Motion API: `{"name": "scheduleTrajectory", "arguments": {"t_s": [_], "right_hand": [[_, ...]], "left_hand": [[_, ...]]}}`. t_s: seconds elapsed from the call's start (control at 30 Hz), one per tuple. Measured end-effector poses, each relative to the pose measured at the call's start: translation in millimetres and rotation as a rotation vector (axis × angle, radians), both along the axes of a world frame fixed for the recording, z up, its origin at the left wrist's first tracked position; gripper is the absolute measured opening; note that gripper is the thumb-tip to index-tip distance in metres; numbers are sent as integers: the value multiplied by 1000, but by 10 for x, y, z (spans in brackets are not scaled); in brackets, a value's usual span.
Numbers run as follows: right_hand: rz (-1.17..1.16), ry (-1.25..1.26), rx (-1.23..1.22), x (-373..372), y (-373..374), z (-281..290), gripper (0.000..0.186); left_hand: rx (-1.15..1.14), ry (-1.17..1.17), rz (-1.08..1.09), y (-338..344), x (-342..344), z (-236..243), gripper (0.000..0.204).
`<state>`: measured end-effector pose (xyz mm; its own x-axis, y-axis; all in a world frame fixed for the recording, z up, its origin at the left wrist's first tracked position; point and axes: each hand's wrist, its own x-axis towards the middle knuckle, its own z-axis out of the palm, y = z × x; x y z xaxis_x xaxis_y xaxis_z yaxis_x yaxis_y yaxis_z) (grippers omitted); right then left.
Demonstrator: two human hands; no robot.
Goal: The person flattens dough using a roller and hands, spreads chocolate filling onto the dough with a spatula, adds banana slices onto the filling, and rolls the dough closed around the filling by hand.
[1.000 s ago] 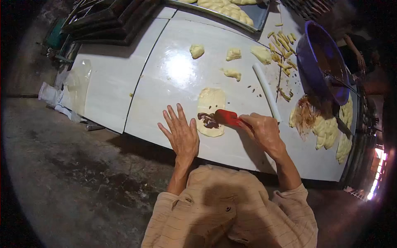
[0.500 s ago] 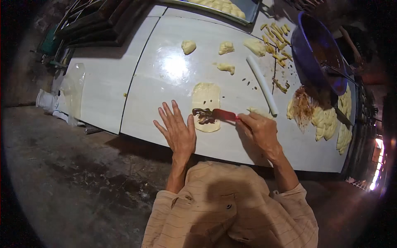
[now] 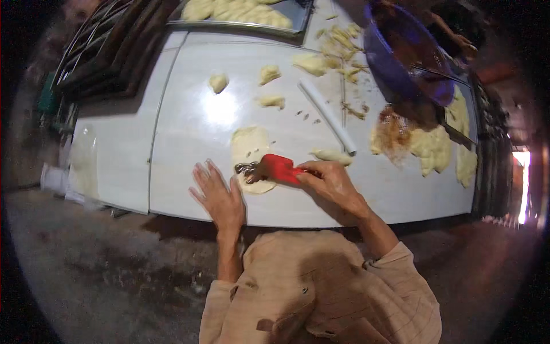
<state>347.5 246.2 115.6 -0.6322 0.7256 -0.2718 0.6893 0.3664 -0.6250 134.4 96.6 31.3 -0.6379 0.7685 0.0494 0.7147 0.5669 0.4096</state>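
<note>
Both hands point(image 3: 224, 204) flank dough point(image 3: 249, 141); right holds spatula point(image 3: 279, 169).

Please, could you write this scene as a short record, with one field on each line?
Left hand: open, just left of the flat dough; contact unclear
Right hand: gripping a red spatula
Spatula position: blade over the dark filling on the flat dough
Beyond the flat dough: small dough pieces
Right of those pieces: white rod, then purple basin
Far edge: tray holding shaped dough
</note>
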Motion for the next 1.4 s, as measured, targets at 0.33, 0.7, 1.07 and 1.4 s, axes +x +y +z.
{"name": "scheduleTrajectory", "arguments": {"t_s": [0.33,0.7,1.07,1.4], "right_hand": [[-758,212,845,1604,1564,512,26],[-689,-270,918,1970,1635,768,26],[-781,-215,582,1450,1352,-229,31],[-230,210,869,226,3285,-832,23]], "left_hand": [[36,76,-28,-143,20,-177,67],[56,109,-34,-153,-12,-204,68],[70,74,-18,-183,-1,-130,69],[95,40,36,-210,40,-89,66]]}}
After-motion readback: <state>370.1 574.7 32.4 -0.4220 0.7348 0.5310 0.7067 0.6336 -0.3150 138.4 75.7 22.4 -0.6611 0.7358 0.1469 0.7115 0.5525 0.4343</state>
